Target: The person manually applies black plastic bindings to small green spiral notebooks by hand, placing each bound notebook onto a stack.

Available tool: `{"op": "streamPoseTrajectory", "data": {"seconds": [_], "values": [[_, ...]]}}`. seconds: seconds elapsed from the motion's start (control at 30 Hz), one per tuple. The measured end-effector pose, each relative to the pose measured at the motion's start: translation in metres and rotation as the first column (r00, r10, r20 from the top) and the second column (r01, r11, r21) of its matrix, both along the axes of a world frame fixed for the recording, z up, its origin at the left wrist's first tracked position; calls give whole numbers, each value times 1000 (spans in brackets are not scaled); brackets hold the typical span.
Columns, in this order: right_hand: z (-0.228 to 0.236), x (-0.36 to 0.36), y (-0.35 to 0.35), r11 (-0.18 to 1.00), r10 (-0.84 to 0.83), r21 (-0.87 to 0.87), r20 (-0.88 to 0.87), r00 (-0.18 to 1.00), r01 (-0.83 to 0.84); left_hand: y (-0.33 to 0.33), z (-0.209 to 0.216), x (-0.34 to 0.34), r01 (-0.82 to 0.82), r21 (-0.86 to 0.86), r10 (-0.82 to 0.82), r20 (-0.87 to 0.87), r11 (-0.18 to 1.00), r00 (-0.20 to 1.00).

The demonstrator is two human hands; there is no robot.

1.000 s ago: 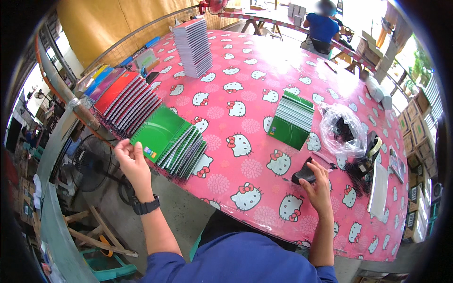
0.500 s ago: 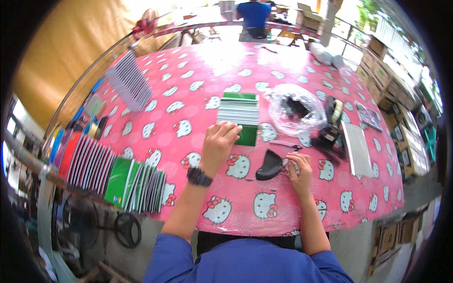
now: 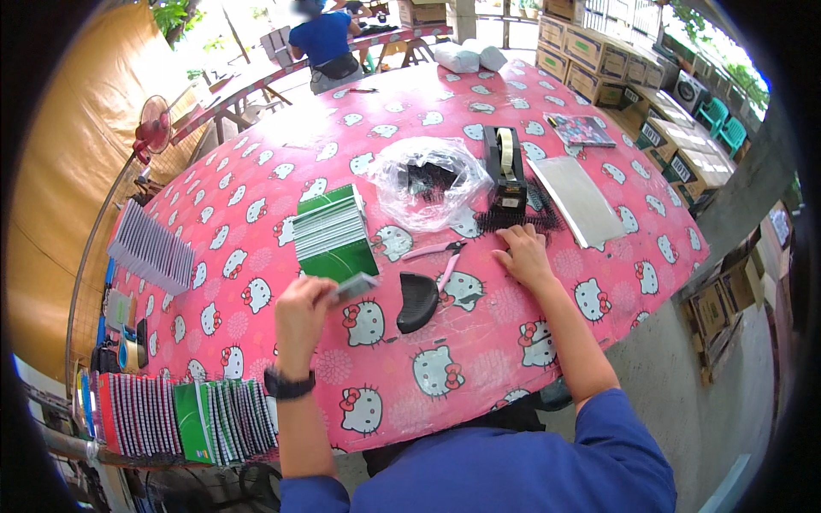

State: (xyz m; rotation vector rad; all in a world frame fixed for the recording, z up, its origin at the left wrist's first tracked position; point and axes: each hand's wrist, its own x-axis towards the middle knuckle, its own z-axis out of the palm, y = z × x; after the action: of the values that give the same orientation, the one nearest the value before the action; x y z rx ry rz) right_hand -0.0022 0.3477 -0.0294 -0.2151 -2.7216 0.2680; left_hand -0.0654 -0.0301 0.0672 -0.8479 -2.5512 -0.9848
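My left hand (image 3: 304, 309) pinches a thin small notepad (image 3: 354, 287), blurred and seen nearly edge-on, in front of a fanned stack of green-covered notepads (image 3: 330, 229). To the right, my right hand (image 3: 523, 255) reaches to the near edge of a pile of black spiral coils (image 3: 539, 214); its fingers are stretched out with the thumb apart, and nothing clear shows in them. Between my hands lie a black curved wedge-shaped piece (image 3: 416, 301) and pink-handled pliers (image 3: 449, 267). A clear plastic bag (image 3: 402, 205) with black coils inside sits behind them.
A black tape dispenser (image 3: 506, 175) stands behind the coils, beside a flat grey-white sheet stack (image 3: 578, 202). Rows of bound notebooks (image 3: 145, 415) line the near left edge; another notebook stack (image 3: 152, 248) stands farther left. Another person (image 3: 323, 43) works at a far table.
The view has swung right. My left hand has left the stack and now holds a notepad. My right hand has moved from beside the black wedge-shaped piece to the coils.
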Motion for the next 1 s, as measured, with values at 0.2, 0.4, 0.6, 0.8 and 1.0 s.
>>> {"op": "streamPoseTrajectory", "data": {"seconds": [0.2, 0.4, 0.6, 0.8, 1.0], "values": [[0, -23, -22, 998, -57, 14, -45, 997, 58, -13, -18, 83, 102, -98, -85, 163, 990, 983], [16, -36, 1, 999, 39, -3, 102, 994, -39, -1, -36, 93, 9, 13, -9, 54, 1000, 998], [15, -34, 8, 985, 164, -59, 57, 985, -161, -1, -56, 97, 49, 117, -28, -175, 992, 984], [29, -19, -3, 970, 174, -138, -171, 970, -198, 4, -60, 102, 75, 118, -42, -263, 990, 964], [77, 44, -104, 541, 492, -791, 23, 871, -284, 3, -67, 102, 11, 130, 11, -171, 991, 985]]}}
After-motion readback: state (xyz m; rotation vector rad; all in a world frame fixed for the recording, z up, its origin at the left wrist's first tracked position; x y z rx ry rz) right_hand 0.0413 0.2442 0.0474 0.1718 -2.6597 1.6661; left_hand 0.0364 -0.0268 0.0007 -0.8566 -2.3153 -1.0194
